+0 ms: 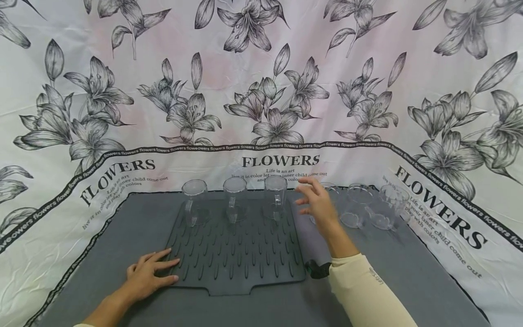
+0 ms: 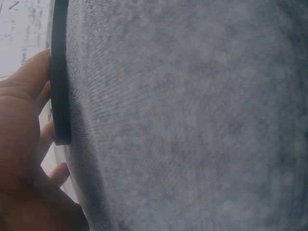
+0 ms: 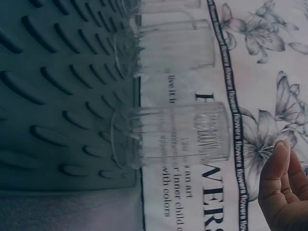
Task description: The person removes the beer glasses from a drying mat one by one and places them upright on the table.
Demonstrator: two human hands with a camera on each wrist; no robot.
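Note:
A dark ribbed drying mat (image 1: 233, 284) lies on the grey table. My left hand (image 1: 145, 274) rests at its left edge with fingers spread; the left wrist view shows fingertips touching the mat's side (image 2: 60, 86). Along the mat's far edge stand three clear glass mugs: a left one (image 1: 195, 200), a middle one (image 1: 234, 195) and a right one (image 1: 275, 195). Just right of that last mug, my right hand (image 1: 320, 206) is raised with loosely bent fingers, holding nothing. In the right wrist view, a gap separates my right hand (image 3: 284, 197) from the nearest mug (image 3: 178, 132).
To the right of the mat stand more clear glass mugs, among them one mug (image 1: 353, 218) and another (image 1: 384, 213); my right hand partly covers one. A dark object (image 1: 316, 269) sits by my right sleeve. Flower-printed cloth (image 1: 278, 100) encloses the back and sides.

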